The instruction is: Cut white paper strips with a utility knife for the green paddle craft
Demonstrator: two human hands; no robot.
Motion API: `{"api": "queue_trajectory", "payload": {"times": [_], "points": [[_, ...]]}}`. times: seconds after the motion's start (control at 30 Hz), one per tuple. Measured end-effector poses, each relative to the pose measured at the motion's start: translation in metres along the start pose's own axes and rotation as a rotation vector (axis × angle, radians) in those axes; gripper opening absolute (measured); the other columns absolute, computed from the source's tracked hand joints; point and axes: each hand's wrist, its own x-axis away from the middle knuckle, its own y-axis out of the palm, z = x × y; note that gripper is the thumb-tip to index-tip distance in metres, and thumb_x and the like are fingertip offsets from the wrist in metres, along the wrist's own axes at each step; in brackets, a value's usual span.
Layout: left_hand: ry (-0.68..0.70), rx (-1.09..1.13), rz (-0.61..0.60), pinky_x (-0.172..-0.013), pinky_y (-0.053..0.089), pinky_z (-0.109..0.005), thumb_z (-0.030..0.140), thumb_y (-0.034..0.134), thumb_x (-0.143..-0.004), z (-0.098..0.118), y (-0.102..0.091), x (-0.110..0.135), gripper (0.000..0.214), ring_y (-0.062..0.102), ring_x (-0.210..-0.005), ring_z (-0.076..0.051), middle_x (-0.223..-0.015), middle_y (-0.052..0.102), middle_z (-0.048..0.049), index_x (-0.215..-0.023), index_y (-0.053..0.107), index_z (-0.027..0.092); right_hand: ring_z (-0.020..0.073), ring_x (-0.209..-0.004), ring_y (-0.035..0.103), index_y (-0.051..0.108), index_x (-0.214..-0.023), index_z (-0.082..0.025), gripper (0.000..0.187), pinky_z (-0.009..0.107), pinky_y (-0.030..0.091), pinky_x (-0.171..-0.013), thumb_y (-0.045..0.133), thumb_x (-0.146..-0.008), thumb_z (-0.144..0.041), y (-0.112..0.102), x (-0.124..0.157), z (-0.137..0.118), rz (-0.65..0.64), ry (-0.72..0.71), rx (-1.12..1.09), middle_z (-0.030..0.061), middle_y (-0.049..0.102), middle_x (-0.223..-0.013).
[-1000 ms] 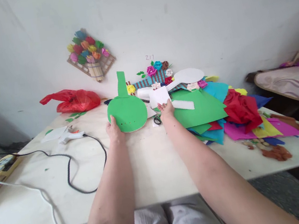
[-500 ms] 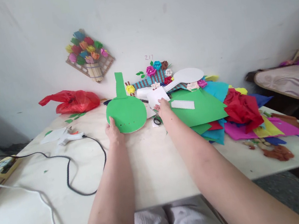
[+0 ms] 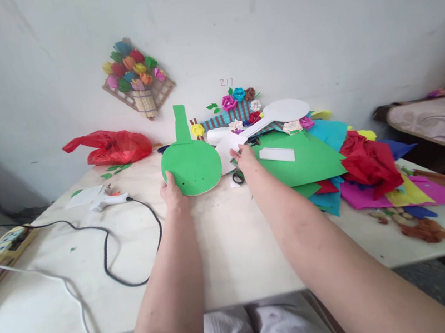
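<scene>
Left hand (image 3: 173,194) has a proper grip on a flat green paddle-shaped cutout (image 3: 191,166), thumb on the front at its lower left edge, stem pointing wallward, over the middle of the pale table (image 3: 235,243). Right hand (image 3: 245,158) has bent fingers at a flat white card piece (image 3: 226,146) just beside it, can't tell if they're actually pinching. Farther right there's a big green sheet (image 3: 309,158) with a white strip (image 3: 277,154) on it.
</scene>
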Motion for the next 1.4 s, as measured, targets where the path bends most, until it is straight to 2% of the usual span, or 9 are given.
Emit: {"api": "queue_trajectory", "payload": {"times": [0.13,0.33,0.47,0.57,0.63,0.8,0.93,1.2,1.4], "points": [[0.002,0.017,-0.008,-0.092,0.055,-0.037,0.029,0.066,-0.09,-0.001,-0.001,-0.001,0.014,0.071,-0.092,-0.019,-0.092,0.074,-0.0068,-0.091,0.068,0.016,0.0089,-0.062,0.061,0.051,-0.086,-0.018,0.01,0.021,0.057,-0.061,0.048,-0.086,-0.008,0.003,0.007,-0.001,-0.023,0.121,-0.052,-0.0031,0.053,-0.076],[0.026,-0.001,0.007,-0.093,0.054,-0.037,0.036,0.071,-0.086,-0.005,-0.003,-0.005,0.02,0.07,-0.095,-0.02,-0.094,0.074,-0.007,-0.091,0.067,0.016,0.0094,-0.082,0.063,0.051,-0.083,-0.018,0.008,0.02,0.056,-0.072,0.051,-0.084,-0.01,0.004,0.01,0.005,-0.074,0.073,-0.032,0.0002,0.058,-0.087],[0.02,0.013,0.009,-0.094,0.054,-0.036,0.038,0.068,-0.089,-0.006,-0.003,-0.008,0.022,0.07,-0.1,-0.02,-0.101,0.074,-0.0083,-0.095,0.068,0.017,0.0117,-0.111,0.061,0.059,-0.095,-0.018,0.012,0.028,0.054,-0.09,0.054,-0.084,-0.019,0.011,0.026,0.005,-0.207,-0.221,0.169,0.0041,0.063,-0.113],[0.006,0.009,0.003,-0.095,0.053,-0.033,0.044,0.066,-0.091,-0.006,-0.002,-0.006,0.027,0.068,-0.106,-0.019,-0.106,0.074,-0.0084,-0.099,0.068,0.018,0.0168,-0.137,0.043,0.063,-0.116,-0.02,0.033,0.034,0.046,-0.106,0.055,-0.084,-0.024,0.012,0.054,0.011,-0.327,-0.597,0.542,0.0082,0.053,-0.142],[-0.008,0.039,-0.014,-0.095,0.053,-0.032,0.045,0.062,-0.094,-0.004,-0.001,-0.004,0.028,0.067,-0.109,-0.018,-0.111,0.073,-0.0082,-0.103,0.068,0.019,0.0201,-0.144,0.035,0.059,-0.127,-0.019,0.042,0.037,0.041,-0.112,0.054,-0.086,-0.026,0.008,0.076,0.02,-0.448,-0.757,0.791,0.0092,0.043,-0.153],[-0.035,0.127,-0.092,-0.092,0.055,-0.035,0.042,0.051,-0.1,0.0,0.0,0.001,0.031,0.07,-0.105,-0.019,-0.116,0.073,-0.0105,-0.115,0.066,0.018,0.0291,-0.132,0.049,0.052,-0.138,-0.008,0.051,0.043,0.039,-0.111,0.046,-0.09,-0.024,-0.006,0.118,0.048,-0.626,-0.912,1.33,0.015,0.034,-0.159],[-0.071,0.154,-0.144,-0.088,0.057,-0.033,0.042,0.049,-0.101,-0.002,0.001,0.001,0.035,0.071,-0.1,-0.019,-0.117,0.072,-0.0116,-0.124,0.062,0.018,0.0306,-0.129,0.05,0.05,-0.14,-0.007,0.051,0.046,0.037,-0.108,0.043,-0.093,-0.023,-0.008,0.133,0.055,-0.724,-1.06,1.546,0.0151,0.034,-0.159],[-0.032,0.188,-0.223,-0.088,0.057,-0.031,0.054,0.054,-0.096,-0.004,0.003,0.001,0.045,0.071,-0.102,-0.019,-0.117,0.072,-0.0114,-0.121,0.065,0.019,0.032,-0.125,0.047,0.053,-0.139,-0.009,0.05,0.047,0.039,-0.1,0.042,-0.094,-0.028,-0.007,0.136,0.06,-0.744,-1.176,1.663,0.0106,0.035,-0.159],[-0.025,0.109,-0.124,-0.084,0.057,-0.028,0.026,0.073,-0.086,-0.004,0.001,0.003,0.02,0.073,-0.085,-0.016,-0.096,0.077,-0.0058,-0.103,0.068,0.017,0.0298,-0.124,0.048,0.061,-0.128,-0.014,0.041,0.046,0.039,-0.103,0.048,-0.092,-0.026,-0.008,0.128,0.058,-0.791,-1.154,1.59,0.0083,0.045,-0.154]]}}
